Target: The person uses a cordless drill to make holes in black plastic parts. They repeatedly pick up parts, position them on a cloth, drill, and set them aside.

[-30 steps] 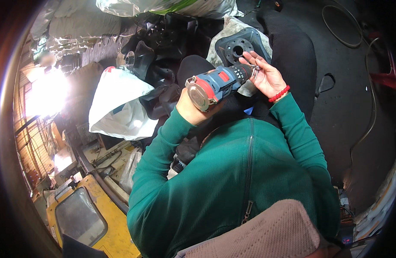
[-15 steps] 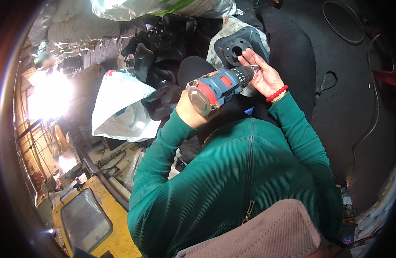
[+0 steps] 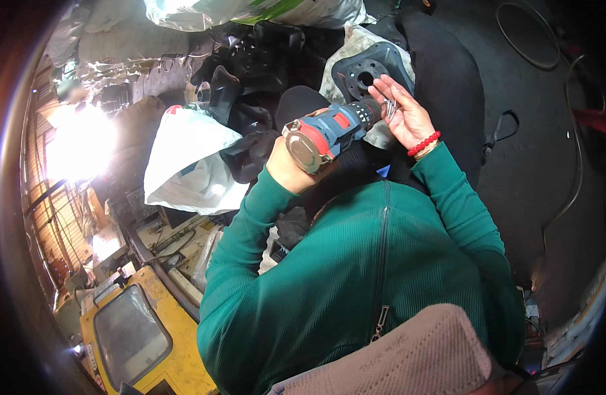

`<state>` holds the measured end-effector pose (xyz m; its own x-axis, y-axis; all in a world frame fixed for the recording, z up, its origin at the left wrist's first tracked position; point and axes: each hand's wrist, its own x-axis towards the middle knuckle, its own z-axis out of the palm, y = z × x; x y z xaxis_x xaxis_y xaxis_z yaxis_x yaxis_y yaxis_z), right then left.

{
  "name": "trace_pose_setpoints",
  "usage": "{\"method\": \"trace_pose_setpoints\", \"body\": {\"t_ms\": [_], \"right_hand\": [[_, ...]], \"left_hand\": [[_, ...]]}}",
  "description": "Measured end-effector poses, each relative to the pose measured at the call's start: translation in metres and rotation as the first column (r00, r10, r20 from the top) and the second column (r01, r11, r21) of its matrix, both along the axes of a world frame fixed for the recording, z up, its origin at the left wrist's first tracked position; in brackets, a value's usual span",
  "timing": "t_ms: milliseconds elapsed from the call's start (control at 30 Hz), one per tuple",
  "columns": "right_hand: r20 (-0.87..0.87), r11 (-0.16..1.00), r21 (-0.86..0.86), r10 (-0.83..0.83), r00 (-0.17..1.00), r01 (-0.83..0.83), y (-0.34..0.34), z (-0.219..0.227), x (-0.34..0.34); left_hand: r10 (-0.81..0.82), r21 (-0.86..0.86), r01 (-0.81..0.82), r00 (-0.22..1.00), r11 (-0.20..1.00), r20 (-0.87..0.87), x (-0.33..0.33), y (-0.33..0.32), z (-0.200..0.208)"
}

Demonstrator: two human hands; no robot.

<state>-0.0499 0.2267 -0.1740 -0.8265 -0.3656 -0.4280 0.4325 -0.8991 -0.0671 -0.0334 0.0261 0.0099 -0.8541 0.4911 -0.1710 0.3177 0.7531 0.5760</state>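
My left hand is wrapped round the grip of a cordless drill, blue and red with a black chuck. The chuck end points up and right, close beside my right palm. My right hand, wearing a red bead bracelet, is turned palm up with fingers extended. Several small silvery screws lie in it. Just beyond the fingers sits a black moulded part with a round flange and holes. It rests on a pale cloth or sack by my knees.
Several similar black parts are heaped at the far left. A white plastic bag stands near my left arm. The yellow machine panel with a window is at lower left. A coiled hose and a black strap loop lie at right.
The drill has shifted slightly left, and its tip has drawn down a little. More of the screws show in my right palm, which stays near the chuck.
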Motion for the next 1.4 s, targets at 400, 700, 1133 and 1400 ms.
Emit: {"method": "trace_pose_setpoints", "body": {"t_ms": [400, 700, 1133, 1400], "right_hand": [[0.02, 0.997, 0.078, -0.029, 0.999, 0.027, -0.003, 0.0, 0.002], [0.067, 0.986, 0.167, -0.022, 0.998, 0.01, -0.009, 0.002, 0.0], [0.026, 0.973, 0.211, 0.087, 0.996, -0.09, -0.01, -0.007, 0.001], [0.182, 0.873, 0.487, -0.126, 0.975, 0.022, -0.007, -0.018, -0.007]], "left_hand": [[0.004, -0.014, -0.004, 0.999, 1.0, -0.032, 0.006, -0.006, 0.002], [0.021, -0.09, -0.022, 1.0, 0.996, -0.01, 0.01, -0.007, -0.004], [-0.185, -0.312, 0.142, 0.977, 0.939, -0.11, 0.012, -0.019, -0.003], [0.101, -0.162, -0.1, 0.995, 0.982, 0.001, -0.007, -0.034, -0.008]]}}
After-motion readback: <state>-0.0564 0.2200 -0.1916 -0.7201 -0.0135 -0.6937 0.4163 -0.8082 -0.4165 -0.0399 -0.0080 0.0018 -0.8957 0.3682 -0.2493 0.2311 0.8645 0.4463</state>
